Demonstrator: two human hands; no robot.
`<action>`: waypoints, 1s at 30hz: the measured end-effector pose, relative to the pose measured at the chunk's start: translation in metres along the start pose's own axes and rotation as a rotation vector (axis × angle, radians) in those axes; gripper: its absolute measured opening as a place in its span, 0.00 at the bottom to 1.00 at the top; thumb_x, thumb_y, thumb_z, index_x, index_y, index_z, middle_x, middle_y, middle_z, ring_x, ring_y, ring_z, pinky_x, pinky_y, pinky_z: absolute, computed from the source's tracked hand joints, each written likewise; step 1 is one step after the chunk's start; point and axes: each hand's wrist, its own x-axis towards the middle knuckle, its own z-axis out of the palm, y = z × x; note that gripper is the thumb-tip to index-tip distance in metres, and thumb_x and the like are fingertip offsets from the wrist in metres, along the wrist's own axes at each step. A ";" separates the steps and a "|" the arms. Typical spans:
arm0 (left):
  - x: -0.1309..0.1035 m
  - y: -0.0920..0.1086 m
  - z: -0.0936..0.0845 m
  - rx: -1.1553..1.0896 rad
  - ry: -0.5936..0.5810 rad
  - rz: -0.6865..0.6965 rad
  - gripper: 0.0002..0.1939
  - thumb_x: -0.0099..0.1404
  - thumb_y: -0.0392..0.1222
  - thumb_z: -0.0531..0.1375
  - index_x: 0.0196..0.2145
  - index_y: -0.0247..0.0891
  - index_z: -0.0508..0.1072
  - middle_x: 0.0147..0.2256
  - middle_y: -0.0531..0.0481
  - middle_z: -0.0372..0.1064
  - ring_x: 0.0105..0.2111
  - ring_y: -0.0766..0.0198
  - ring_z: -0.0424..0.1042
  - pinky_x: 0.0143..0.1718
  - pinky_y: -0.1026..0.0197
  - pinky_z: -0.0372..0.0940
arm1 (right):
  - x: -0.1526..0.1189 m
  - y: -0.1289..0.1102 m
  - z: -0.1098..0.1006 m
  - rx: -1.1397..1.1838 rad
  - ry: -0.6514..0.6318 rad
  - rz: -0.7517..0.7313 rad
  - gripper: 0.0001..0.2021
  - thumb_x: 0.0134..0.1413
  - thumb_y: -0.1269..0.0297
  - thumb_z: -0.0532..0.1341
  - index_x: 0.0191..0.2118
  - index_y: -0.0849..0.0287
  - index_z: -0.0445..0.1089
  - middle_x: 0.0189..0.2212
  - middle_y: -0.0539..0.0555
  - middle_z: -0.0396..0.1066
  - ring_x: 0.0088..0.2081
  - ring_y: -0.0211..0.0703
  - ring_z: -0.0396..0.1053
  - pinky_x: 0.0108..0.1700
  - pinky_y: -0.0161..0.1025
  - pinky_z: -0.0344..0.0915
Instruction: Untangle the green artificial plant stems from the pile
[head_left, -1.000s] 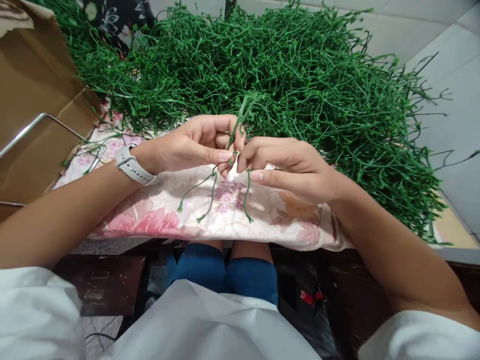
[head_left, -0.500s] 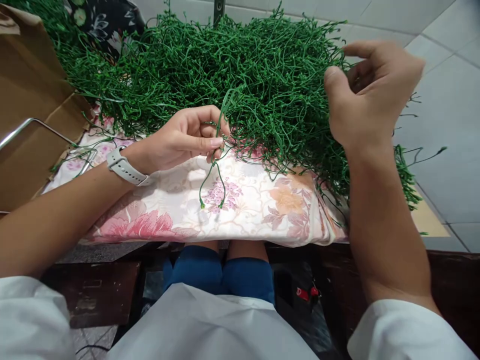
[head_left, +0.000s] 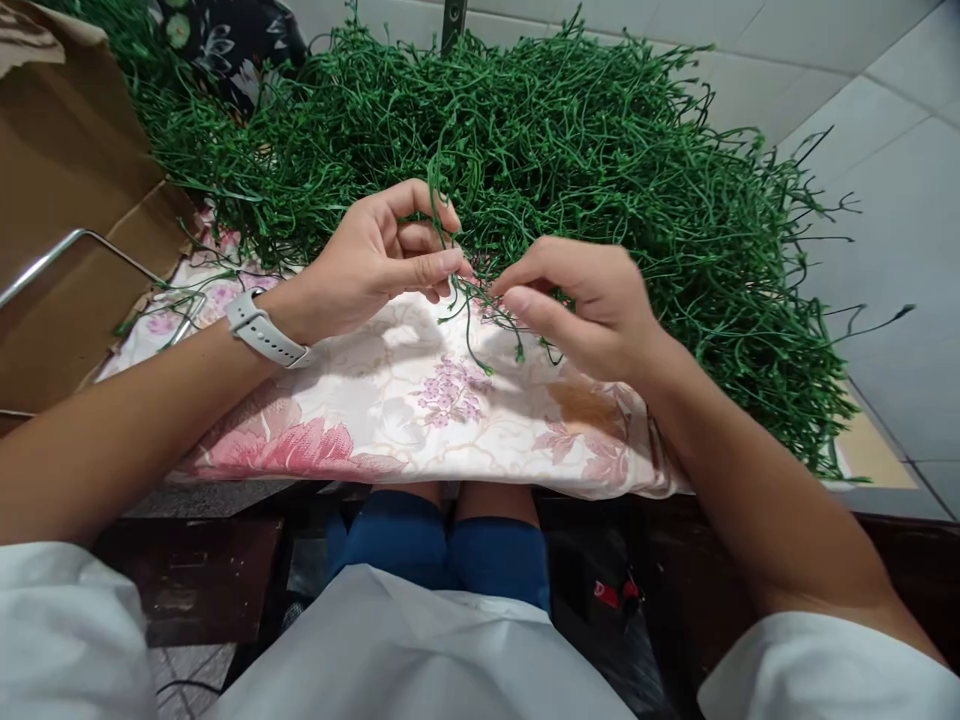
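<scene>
My left hand (head_left: 390, 250) pinches thin green stems (head_left: 469, 335) between thumb and fingers; they loop up over the index finger, and small knobbed ends hang below. Close by on its right, my right hand (head_left: 589, 300) has thumb and index fingertip nearly together on a thin green strand beside those stems. Exactly which strand it grips is hard to make out. Behind both hands spreads a large tangled heap of similar green stems (head_left: 570, 150) with small bud-like tips. Underneath lies a folded floral cloth (head_left: 375, 400).
An open cardboard box (head_left: 67, 200) stands at the left, with a bent metal rod (head_left: 112, 250) in front of it. A dark flower-patterned fabric (head_left: 232, 50) sits at the back left. White tiled wall (head_left: 885, 240) borders the back and right.
My right hand has come down and left from above the heap's right side to the stems at my left hand, its fingers closing. The hanging stem ends have swung rightward.
</scene>
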 end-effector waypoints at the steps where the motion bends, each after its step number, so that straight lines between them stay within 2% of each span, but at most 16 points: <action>1: -0.001 0.000 0.000 0.035 -0.007 0.013 0.26 0.61 0.61 0.72 0.43 0.42 0.68 0.32 0.54 0.76 0.30 0.64 0.80 0.30 0.61 0.76 | -0.001 -0.002 0.004 0.017 -0.040 -0.006 0.12 0.71 0.57 0.62 0.39 0.59 0.76 0.29 0.50 0.72 0.29 0.35 0.66 0.33 0.36 0.61; 5: -0.002 -0.002 0.002 0.160 -0.025 0.057 0.28 0.61 0.66 0.70 0.44 0.43 0.68 0.32 0.55 0.74 0.31 0.64 0.80 0.32 0.60 0.76 | -0.004 0.002 0.014 0.081 -0.093 -0.017 0.13 0.73 0.59 0.60 0.38 0.61 0.74 0.29 0.51 0.71 0.30 0.35 0.66 0.35 0.35 0.61; 9: -0.003 0.002 0.006 0.152 -0.089 0.023 0.28 0.63 0.67 0.68 0.44 0.43 0.68 0.34 0.52 0.75 0.34 0.62 0.81 0.34 0.59 0.76 | -0.005 0.006 0.016 0.123 -0.098 -0.009 0.12 0.73 0.61 0.61 0.36 0.61 0.74 0.30 0.51 0.71 0.32 0.36 0.67 0.36 0.35 0.62; 14: -0.008 0.016 0.015 0.035 -0.208 -0.047 0.25 0.65 0.63 0.68 0.44 0.41 0.69 0.31 0.52 0.72 0.32 0.64 0.77 0.31 0.62 0.73 | -0.005 0.000 0.014 0.220 -0.162 -0.062 0.10 0.71 0.67 0.61 0.36 0.61 0.74 0.35 0.53 0.74 0.38 0.39 0.71 0.42 0.37 0.66; 18: -0.010 0.022 0.020 0.030 -0.270 -0.069 0.19 0.69 0.58 0.66 0.44 0.41 0.69 0.30 0.52 0.70 0.30 0.66 0.74 0.29 0.64 0.70 | -0.004 -0.006 0.012 0.215 -0.217 -0.061 0.09 0.71 0.68 0.60 0.39 0.60 0.77 0.38 0.54 0.75 0.41 0.41 0.71 0.45 0.39 0.67; 21: -0.012 0.022 0.023 0.025 -0.272 -0.074 0.17 0.69 0.55 0.65 0.43 0.41 0.68 0.29 0.54 0.68 0.28 0.67 0.73 0.28 0.64 0.69 | -0.004 -0.008 0.009 0.188 -0.257 -0.055 0.08 0.70 0.70 0.60 0.40 0.60 0.77 0.38 0.54 0.74 0.41 0.42 0.70 0.46 0.42 0.67; 24: -0.012 0.021 0.023 -0.017 -0.282 -0.080 0.17 0.67 0.54 0.66 0.42 0.41 0.68 0.27 0.55 0.66 0.27 0.67 0.72 0.28 0.63 0.69 | -0.004 -0.007 0.007 0.185 -0.292 -0.053 0.09 0.69 0.73 0.60 0.36 0.60 0.75 0.38 0.55 0.75 0.43 0.44 0.71 0.49 0.44 0.67; 28: -0.006 0.020 0.010 -0.127 -0.209 -0.099 0.18 0.63 0.52 0.70 0.42 0.42 0.69 0.26 0.56 0.66 0.28 0.65 0.75 0.32 0.60 0.74 | -0.004 -0.004 0.002 0.259 -0.341 -0.109 0.08 0.67 0.74 0.60 0.34 0.62 0.72 0.51 0.60 0.76 0.52 0.46 0.74 0.52 0.44 0.68; 30: -0.002 0.015 0.001 -0.180 -0.145 -0.098 0.19 0.61 0.50 0.72 0.41 0.42 0.69 0.26 0.57 0.66 0.29 0.65 0.76 0.36 0.58 0.76 | -0.003 -0.004 -0.001 0.264 -0.331 -0.106 0.08 0.67 0.73 0.61 0.33 0.62 0.70 0.54 0.61 0.75 0.51 0.45 0.74 0.49 0.41 0.69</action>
